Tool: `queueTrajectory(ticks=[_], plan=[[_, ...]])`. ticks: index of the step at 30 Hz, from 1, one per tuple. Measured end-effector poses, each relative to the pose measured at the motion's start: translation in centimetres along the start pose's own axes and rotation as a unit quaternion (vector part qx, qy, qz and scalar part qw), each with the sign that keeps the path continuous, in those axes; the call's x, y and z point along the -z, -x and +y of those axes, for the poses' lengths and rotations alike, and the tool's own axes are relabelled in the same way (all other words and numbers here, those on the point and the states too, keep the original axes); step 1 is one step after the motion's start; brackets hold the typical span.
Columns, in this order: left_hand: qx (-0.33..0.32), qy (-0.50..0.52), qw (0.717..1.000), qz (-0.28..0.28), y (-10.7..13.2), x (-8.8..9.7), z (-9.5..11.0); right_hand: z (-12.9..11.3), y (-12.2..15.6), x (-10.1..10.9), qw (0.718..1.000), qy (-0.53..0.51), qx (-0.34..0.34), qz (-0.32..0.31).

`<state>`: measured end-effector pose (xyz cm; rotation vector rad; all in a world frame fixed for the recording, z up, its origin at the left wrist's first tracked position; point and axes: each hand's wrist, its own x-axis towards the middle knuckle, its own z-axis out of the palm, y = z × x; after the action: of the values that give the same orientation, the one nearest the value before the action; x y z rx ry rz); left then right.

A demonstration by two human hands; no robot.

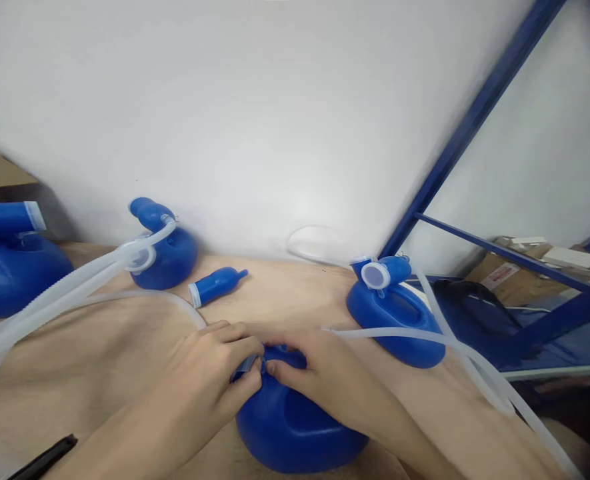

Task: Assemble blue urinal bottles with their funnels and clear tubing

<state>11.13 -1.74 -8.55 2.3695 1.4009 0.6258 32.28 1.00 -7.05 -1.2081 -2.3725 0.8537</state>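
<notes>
A blue plastic container (289, 427) lies on the wooden table (99, 360) right in front of me. Both hands are closed over its top. My left hand (219, 373) pinches a small grey-blue piece at the container's neck. My right hand (309, 373) curls its fingers around the same spot, thumb against the left thumb. The neck itself is hidden under the fingers. A loose blue spout piece (217, 285) with a white rim lies on the table beyond my hands.
Three more blue containers stand around: far left (9, 260), back centre-left (167, 250) and right (395, 317). Translucent white tubes (49, 300) run from them across the table. A blue metal rack (475, 120) with cardboard boxes stands at right. A black object (45, 459) lies at bottom left.
</notes>
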Motion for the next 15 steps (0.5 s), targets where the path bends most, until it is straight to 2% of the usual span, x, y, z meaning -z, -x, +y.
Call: queueTrajectory(ticks=[8, 11, 13, 15], plan=[[-0.004, 0.027, 0.999, 0.044, -0.2, -0.7, -0.2, -0.3, 0.0, -0.1, 1.000, -0.020, 0.016, 0.004], [-0.025, 0.057, 0.998, 0.029, -0.5, 0.4, -0.8, -0.4, 0.0, -0.4, 1.000, -0.007, -0.002, 0.028], [-0.003, 0.068, 0.997, 0.030, -0.8, 1.6, -1.8, -0.3, 0.1, -0.5, 0.999, -0.003, -0.033, 0.039], [0.047, 0.093, 0.994, 0.041, -1.3, 2.9, -3.6, 0.0, 0.1, -0.4, 0.997, -0.015, -0.068, 0.040]])
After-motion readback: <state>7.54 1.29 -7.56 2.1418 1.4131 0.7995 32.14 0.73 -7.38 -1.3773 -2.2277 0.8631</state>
